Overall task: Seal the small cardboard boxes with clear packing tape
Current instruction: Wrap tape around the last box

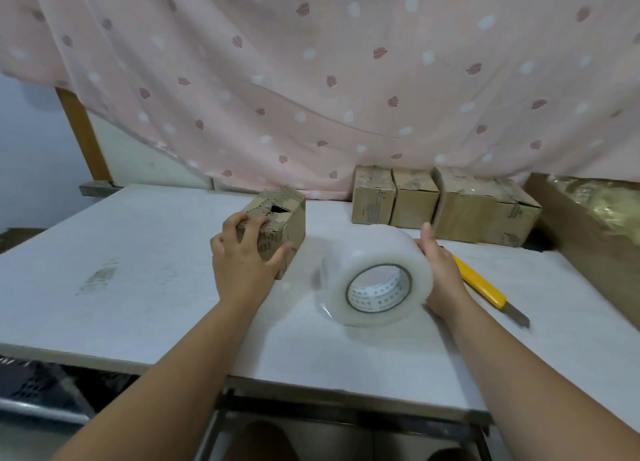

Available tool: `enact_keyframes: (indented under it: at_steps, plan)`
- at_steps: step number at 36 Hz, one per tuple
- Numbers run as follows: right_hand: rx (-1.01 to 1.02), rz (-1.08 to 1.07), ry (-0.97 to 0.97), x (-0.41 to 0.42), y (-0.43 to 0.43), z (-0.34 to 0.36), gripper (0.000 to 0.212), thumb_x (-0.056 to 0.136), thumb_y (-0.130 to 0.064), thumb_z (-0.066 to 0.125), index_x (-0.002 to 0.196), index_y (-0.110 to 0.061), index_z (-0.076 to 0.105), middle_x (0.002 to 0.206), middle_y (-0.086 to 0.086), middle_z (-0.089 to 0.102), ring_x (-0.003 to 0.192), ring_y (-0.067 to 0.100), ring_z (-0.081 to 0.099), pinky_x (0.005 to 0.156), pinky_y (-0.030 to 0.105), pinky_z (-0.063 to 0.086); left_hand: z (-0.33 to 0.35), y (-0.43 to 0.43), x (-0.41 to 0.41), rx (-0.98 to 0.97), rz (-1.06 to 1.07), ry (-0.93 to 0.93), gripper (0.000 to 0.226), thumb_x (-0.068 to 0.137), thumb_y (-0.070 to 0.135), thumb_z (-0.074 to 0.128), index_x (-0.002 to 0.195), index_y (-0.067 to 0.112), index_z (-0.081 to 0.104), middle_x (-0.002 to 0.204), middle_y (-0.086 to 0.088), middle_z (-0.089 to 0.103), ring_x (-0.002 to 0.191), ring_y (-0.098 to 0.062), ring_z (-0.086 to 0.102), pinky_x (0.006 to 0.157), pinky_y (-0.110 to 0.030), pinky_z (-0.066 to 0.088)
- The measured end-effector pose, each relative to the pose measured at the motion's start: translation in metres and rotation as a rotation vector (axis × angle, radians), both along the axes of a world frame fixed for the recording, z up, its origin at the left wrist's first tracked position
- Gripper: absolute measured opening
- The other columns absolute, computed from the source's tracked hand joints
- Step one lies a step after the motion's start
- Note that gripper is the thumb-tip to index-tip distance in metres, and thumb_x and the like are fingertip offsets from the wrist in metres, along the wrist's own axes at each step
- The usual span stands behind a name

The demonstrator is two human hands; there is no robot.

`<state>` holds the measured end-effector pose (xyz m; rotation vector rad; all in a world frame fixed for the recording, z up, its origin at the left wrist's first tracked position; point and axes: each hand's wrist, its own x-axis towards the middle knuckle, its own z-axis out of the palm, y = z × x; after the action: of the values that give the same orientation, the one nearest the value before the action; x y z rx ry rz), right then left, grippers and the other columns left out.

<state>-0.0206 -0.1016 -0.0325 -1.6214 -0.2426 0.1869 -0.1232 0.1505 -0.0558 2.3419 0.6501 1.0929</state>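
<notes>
A small cardboard box [284,214] stands on the white table [138,252], its top flaps not lying flat, with a dark gap between them. My left hand [242,256] grips its near left corner, fingers on top and thumb on the front face. A large roll of clear packing tape [374,280] sits to the right of the box, its core facing me. My right hand [440,270] holds the roll's right side, thumb pointing up. The roll is slightly blurred.
A yellow utility knife [485,287] lies on the table just right of my right hand. Several small cardboard boxes [415,197] line the back edge under a pink curtain [311,79]. A bigger open carton [588,239] stands at the far right.
</notes>
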Motion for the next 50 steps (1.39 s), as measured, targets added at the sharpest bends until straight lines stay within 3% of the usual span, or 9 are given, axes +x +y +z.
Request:
enact_keyframes:
  at_steps: [5,10,20,30,34,38,42,46,50]
  plan:
    - [-0.02,0.198,-0.127,-0.024,-0.02,-0.006,0.086,0.079,-0.077,0.024,0.123,-0.015,0.063,0.096,-0.006,0.075,0.092,0.009,0.069,0.069,0.016,0.051,-0.002,-0.012,-0.007,0.028,-0.007,0.007,0.055,0.079,0.05,0.071,0.125,0.026,0.055,0.14,0.001,0.033,0.122,-0.034,0.031,0.09,-0.048,0.047]
    - [-0.087,0.338,-0.137,-0.041,-0.036,-0.014,0.081,0.063,-0.065,0.078,0.132,-0.032,0.053,0.124,-0.006,0.066,0.114,0.011,0.062,0.097,0.035,0.05,-0.003,-0.02,-0.015,0.064,0.003,0.021,0.058,0.079,0.051,0.07,0.127,0.022,0.054,0.14,-0.005,0.033,0.12,-0.038,0.033,0.092,-0.049,0.045]
    - [-0.195,0.11,-0.128,-0.063,-0.012,-0.016,0.027,0.08,-0.031,0.079,0.104,-0.035,0.069,0.1,-0.015,0.072,0.099,0.007,0.065,0.077,0.027,0.054,-0.001,-0.027,-0.019,0.011,-0.048,-0.012,0.055,0.082,0.044,0.069,0.13,0.02,0.053,0.142,-0.006,0.033,0.125,-0.039,0.031,0.096,-0.052,0.042]
    - [-0.161,-0.032,-0.09,-0.09,0.047,-0.015,0.077,0.078,-0.028,0.08,0.144,-0.025,0.041,0.128,-0.007,0.06,0.118,0.019,0.056,0.101,0.044,0.047,-0.004,-0.021,-0.016,0.027,-0.038,-0.005,0.046,0.088,0.011,0.059,0.133,0.016,0.051,0.147,-0.009,0.031,0.129,-0.038,0.029,0.104,-0.051,0.036]
    - [-0.148,-0.082,-0.014,-0.092,0.046,-0.018,0.022,0.08,-0.026,0.078,0.097,-0.017,0.069,0.093,0.002,0.073,0.091,0.022,0.069,0.087,0.048,0.056,-0.004,-0.021,-0.014,0.001,-0.034,-0.048,0.039,0.093,0.013,0.055,0.131,0.02,0.051,0.147,-0.003,0.031,0.13,-0.033,0.028,0.106,-0.044,0.035]
    - [-0.136,-0.093,-0.171,-0.096,0.051,-0.021,0.004,0.091,-0.029,0.065,0.09,-0.026,0.064,0.092,-0.002,0.071,0.089,0.017,0.066,0.085,0.044,0.055,-0.002,-0.02,-0.015,-0.013,-0.058,-0.028,0.043,0.09,0.015,0.059,0.132,0.018,0.051,0.147,-0.006,0.03,0.13,-0.035,0.028,0.105,-0.049,0.036]
    - [-0.074,-0.012,-0.235,-0.101,0.058,-0.023,0.006,0.093,-0.027,0.06,0.093,-0.033,0.061,0.091,-0.009,0.069,0.083,0.005,0.065,0.074,0.028,0.052,0.001,-0.021,-0.017,-0.005,-0.071,0.012,0.054,0.082,0.028,0.069,0.132,0.017,0.051,0.145,-0.009,0.031,0.126,-0.039,0.031,0.097,-0.05,0.041]
    - [0.171,0.12,-0.136,-0.102,0.056,-0.022,0.014,0.094,-0.035,0.061,0.104,-0.045,0.061,0.106,-0.007,0.071,0.099,0.012,0.069,0.082,0.042,0.059,0.001,-0.021,-0.016,-0.009,-0.063,0.012,0.056,0.081,0.03,0.069,0.132,0.018,0.051,0.145,-0.007,0.031,0.127,-0.038,0.031,0.096,-0.05,0.042]
    - [0.455,0.049,0.07,-0.102,0.056,-0.015,0.028,0.099,-0.023,0.057,0.126,-0.02,0.054,0.11,0.008,0.07,0.098,0.026,0.069,0.072,0.044,0.06,-0.001,-0.021,-0.016,0.0,-0.07,-0.033,0.053,0.083,0.039,0.069,0.129,0.02,0.052,0.143,-0.004,0.032,0.125,-0.035,0.032,0.097,-0.049,0.042]
